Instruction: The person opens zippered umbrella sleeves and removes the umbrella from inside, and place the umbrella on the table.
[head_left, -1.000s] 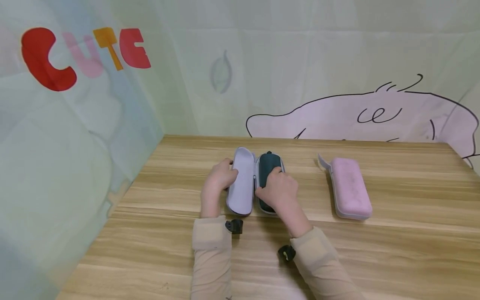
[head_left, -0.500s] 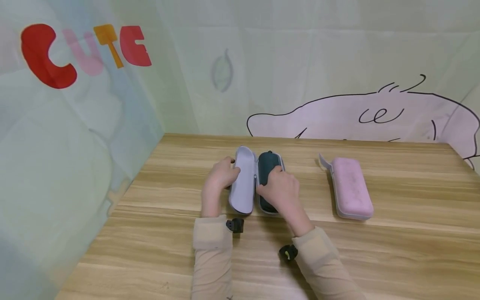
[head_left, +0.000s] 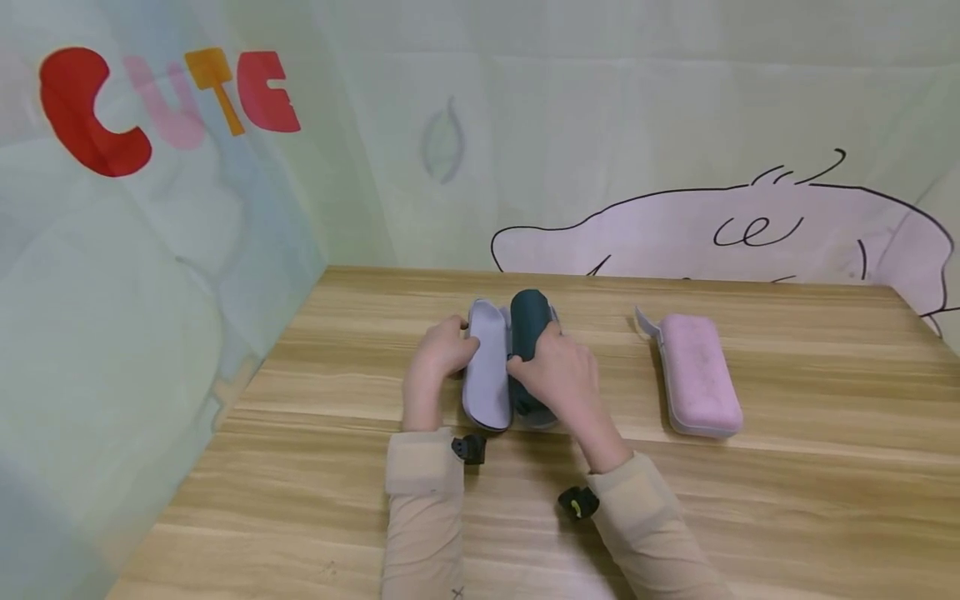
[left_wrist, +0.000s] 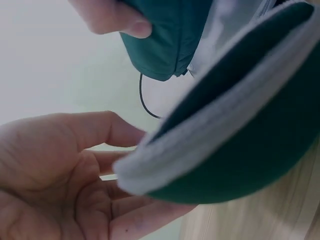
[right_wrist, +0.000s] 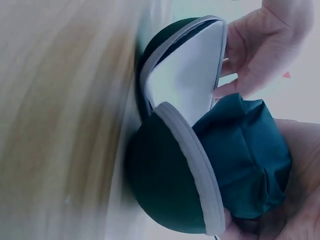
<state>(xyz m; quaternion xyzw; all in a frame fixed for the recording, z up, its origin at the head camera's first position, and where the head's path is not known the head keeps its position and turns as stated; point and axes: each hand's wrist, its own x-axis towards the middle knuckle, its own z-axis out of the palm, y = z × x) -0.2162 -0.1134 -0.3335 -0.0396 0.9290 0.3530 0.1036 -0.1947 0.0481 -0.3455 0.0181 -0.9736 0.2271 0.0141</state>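
Observation:
An open zip case [head_left: 486, 371] lies on the table, dark green outside with a pale grey lining. My left hand [head_left: 441, 348] holds the rim of its left half, thumb on the inner side and fingers behind, as the left wrist view shows. My right hand [head_left: 562, 373] grips a dark green folded umbrella [head_left: 529, 317] over the right half. The umbrella's far end is raised out of that half, while its near end still sits within it. In the right wrist view, bunched teal umbrella fabric [right_wrist: 245, 157] shows beside the zipped rim.
A closed pink zip case [head_left: 701, 375] with a pale strap lies on the wooden table [head_left: 825, 500] to the right. A printed cloth backdrop [head_left: 600, 125] stands along the table's back and left sides.
The umbrella's far end has risen out of the case's right half with my right hand gripping it. My left hand stays at the left half's rim.

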